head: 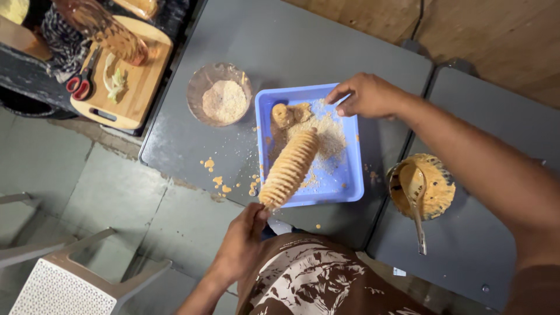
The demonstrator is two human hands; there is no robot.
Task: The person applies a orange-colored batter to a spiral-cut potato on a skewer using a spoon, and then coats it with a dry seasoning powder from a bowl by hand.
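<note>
My left hand (244, 240) grips the near end of a skewer that carries a long battered spiral potato (290, 167). The potato lies slanted over a blue square tray (348, 182) strewn with pale crumbs (329, 137). A second battered lump (284, 115) sits in the tray's far left corner. My right hand (364, 95) hovers at the tray's far right corner, fingertips pinched together over the crumbs; whether crumbs are between them I cannot tell.
A glass bowl of crumbs (222, 98) stands left of the tray. A bowl of orange batter (424, 186) with a spoon (417, 220) sits to the right. Batter drips (217, 179) spot the grey table. A wooden cutting board (133, 87) with red-handled scissors (81, 84) lies far left; a white chair (64, 286) stands below.
</note>
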